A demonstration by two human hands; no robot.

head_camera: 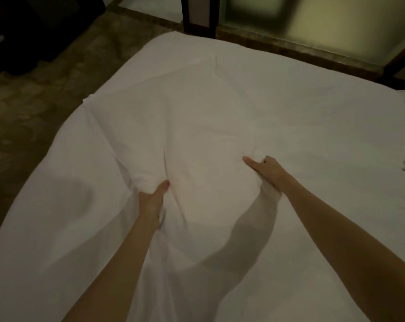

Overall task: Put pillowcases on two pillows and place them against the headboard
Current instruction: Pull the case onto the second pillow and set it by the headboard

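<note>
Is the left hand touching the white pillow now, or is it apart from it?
Touching. The head view shows the left hand gripping a bunch of the pillow's white fabric, thumb pressed on it.

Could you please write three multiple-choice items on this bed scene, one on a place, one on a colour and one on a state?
1. Where does the pillow lie?
A. On the bed
B. On the floor
C. On a chair

2. What colour is the pillowcase?
A. Blue
B. White
C. Striped red

3. What are the hands doing?
A. Hanging free
B. Resting flat and open
C. Gripping fabric

Answers:
1 A: the pillow rests on the white sheet, with the brown floor off to the side.
2 B: its cloth is plain white.
3 C: the left hand and the right hand each close a grip on bunched pillowcase at the pillow's near corners.
</note>
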